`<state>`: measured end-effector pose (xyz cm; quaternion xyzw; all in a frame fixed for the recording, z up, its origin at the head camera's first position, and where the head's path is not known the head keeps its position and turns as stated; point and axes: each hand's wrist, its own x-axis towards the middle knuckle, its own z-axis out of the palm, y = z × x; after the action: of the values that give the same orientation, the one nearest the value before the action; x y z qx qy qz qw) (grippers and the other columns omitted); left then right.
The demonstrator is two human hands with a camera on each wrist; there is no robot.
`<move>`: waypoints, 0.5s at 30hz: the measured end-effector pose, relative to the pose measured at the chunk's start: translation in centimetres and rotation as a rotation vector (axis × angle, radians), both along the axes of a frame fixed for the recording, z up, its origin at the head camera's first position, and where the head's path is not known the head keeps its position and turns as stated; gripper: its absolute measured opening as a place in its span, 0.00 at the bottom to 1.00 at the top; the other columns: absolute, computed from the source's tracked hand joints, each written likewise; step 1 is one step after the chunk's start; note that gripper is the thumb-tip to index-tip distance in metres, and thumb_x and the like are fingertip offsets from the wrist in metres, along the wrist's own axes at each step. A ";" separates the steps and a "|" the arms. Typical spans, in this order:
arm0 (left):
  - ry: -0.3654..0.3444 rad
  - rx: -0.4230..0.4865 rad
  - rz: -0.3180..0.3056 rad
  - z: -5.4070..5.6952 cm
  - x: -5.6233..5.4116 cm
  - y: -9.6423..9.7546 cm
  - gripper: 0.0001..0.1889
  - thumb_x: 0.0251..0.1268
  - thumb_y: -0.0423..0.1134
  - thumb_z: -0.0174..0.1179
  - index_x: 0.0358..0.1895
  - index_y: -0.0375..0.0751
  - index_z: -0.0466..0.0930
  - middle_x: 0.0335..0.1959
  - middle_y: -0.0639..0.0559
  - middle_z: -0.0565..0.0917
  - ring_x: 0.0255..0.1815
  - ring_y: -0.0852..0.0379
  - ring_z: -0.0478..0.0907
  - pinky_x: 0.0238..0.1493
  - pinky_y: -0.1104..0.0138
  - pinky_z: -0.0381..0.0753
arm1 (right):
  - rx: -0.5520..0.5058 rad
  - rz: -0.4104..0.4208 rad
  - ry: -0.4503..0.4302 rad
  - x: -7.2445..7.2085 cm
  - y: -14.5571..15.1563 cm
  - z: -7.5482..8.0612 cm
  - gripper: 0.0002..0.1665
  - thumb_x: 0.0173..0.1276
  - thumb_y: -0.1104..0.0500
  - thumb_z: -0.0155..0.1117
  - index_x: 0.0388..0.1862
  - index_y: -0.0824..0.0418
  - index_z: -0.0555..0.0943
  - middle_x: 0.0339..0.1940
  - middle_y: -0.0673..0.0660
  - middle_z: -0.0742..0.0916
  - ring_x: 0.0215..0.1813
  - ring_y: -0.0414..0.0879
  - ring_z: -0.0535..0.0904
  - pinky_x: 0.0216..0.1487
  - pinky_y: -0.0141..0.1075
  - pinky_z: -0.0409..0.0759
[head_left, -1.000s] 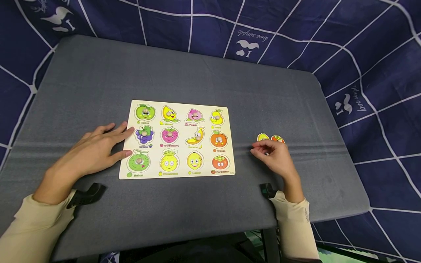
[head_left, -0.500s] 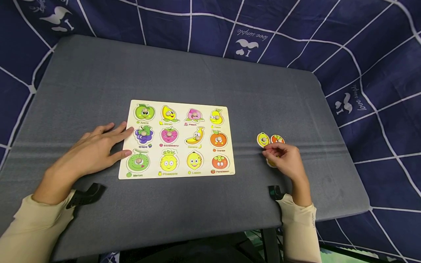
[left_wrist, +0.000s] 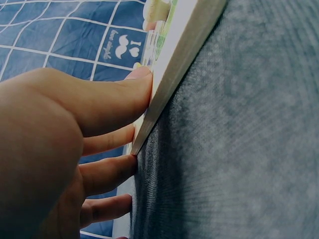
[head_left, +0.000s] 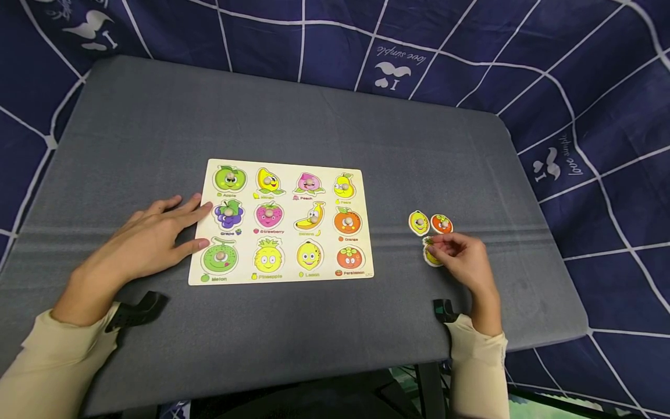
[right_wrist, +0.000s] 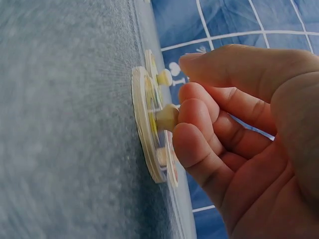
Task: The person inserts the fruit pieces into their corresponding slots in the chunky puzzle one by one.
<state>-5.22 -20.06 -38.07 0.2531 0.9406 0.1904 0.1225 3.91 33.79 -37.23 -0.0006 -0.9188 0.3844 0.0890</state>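
A wooden fruit puzzle board point(head_left: 282, 227) lies on the grey table. My left hand point(head_left: 152, 238) rests along its left edge with fingers spread; in the left wrist view the thumb point(left_wrist: 124, 92) touches the board's rim. My right hand point(head_left: 463, 256) hovers at the pineapple piece point(head_left: 431, 254), partly covering it. In the right wrist view its fingertips are loosely bent beside the wooden knob point(right_wrist: 167, 117), and the thumb stands apart above. Just beyond lie the lemon piece point(head_left: 419, 223) and the persimmon piece point(head_left: 442, 223), both knobbed and face up.
Knobbed pieces sit in the board's upper two rows and at the melon point(head_left: 220, 256). The pineapple point(head_left: 269, 256), lemon point(head_left: 310, 256) and persimmon point(head_left: 350, 258) places show no knobs. A dark blue checked cloth point(head_left: 335, 46) hangs around the table.
My right hand has shifted rightward and slightly toward me, uncovering the lemon piece and then part of the pineapple piece, which stays on the table. The left hand and board have hardly moved.
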 end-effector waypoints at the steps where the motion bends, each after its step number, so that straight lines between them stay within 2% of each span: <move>1: -0.001 -0.001 0.000 0.0 0.0 0.0 0.38 0.66 0.51 0.65 0.76 0.42 0.62 0.74 0.33 0.59 0.71 0.25 0.54 0.60 0.32 0.55 | -0.004 0.001 0.003 0.1 0.1 0.0 0.07 0.55 0.75 0.73 0.34 0.75 0.85 0.25 0.63 0.86 0.25 0.28 0.78 0.26 0.20 0.76; 9: 0.004 0.003 0.002 -0.1 0.0 0.0 0.38 0.66 0.51 0.65 0.75 0.41 0.62 0.74 0.32 0.59 0.71 0.25 0.54 0.60 0.32 0.55 | -0.025 0.006 0.007 0.3 0.7 0.0 0.09 0.55 0.77 0.72 0.36 0.76 0.85 0.27 0.68 0.86 0.27 0.28 0.78 0.28 0.19 0.76; 15: 0.000 0.001 0.001 0.0 0.0 0.0 0.39 0.66 0.51 0.65 0.75 0.42 0.62 0.74 0.32 0.59 0.71 0.24 0.54 0.60 0.32 0.55 | 0.013 -0.018 -0.034 0.4 1.3 0.1 0.07 0.56 0.76 0.72 0.35 0.76 0.84 0.26 0.65 0.86 0.26 0.27 0.78 0.28 0.20 0.76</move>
<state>-5.23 -20.04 -38.11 0.2526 0.9406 0.1911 0.1221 4.32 35.11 -37.17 -0.0148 -0.9226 0.3777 0.0770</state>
